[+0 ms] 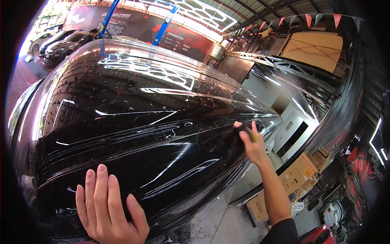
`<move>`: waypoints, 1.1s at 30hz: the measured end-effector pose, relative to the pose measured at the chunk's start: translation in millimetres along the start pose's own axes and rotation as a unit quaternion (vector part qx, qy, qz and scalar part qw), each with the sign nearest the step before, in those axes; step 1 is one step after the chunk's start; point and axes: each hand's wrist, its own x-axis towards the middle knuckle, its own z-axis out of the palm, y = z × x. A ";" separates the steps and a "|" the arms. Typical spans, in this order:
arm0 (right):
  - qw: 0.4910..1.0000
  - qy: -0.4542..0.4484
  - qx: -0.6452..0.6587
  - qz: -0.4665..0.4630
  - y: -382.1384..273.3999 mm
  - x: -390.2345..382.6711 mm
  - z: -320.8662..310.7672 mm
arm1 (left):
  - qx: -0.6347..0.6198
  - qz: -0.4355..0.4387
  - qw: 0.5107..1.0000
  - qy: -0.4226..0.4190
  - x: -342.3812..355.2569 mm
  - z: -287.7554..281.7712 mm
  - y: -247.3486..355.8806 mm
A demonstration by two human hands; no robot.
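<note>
A glossy black car hood fills the middle of the view, with water drops and long wrinkle-like streaks under bright lamp reflections. What looks like clear wet film covers it. My left hand is at the near left, fingers stretched out and the palm toward the hood. Whether it presses on the surface I cannot tell. Farther right, my right hand grips a small dark and yellow-green squeegee against the hood near its right end. Most of the squeegee is hidden by the fingers.
Cardboard boxes are stacked to the right, beyond the grey floor. Blue lift posts rise behind the hood. Parked cars and another person are at the far left. Something red shows at the lower right.
</note>
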 end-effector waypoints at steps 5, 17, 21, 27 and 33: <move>0.982 -0.035 0.066 -0.174 -106.4 -3.0 60.2 | -0.004 -0.028 0.995 -0.094 -22.2 12.9 -27.3; 0.968 0.111 0.002 -0.225 -89.8 -38.4 89.6 | -0.001 -0.028 1.000 0.007 -14.1 24.0 -22.6; 0.986 0.143 -0.091 0.009 26.8 -50.4 23.3 | -0.025 -0.025 0.999 0.014 -16.2 29.7 -20.4; 0.921 0.353 0.086 0.141 132.3 -228.6 103.9 | 0.049 -0.012 0.999 -0.006 -20.9 32.3 -21.5; 0.606 0.342 0.488 0.527 61.8 -461.6 281.8 | 0.081 0.016 0.997 -0.003 13.6 69.4 51.2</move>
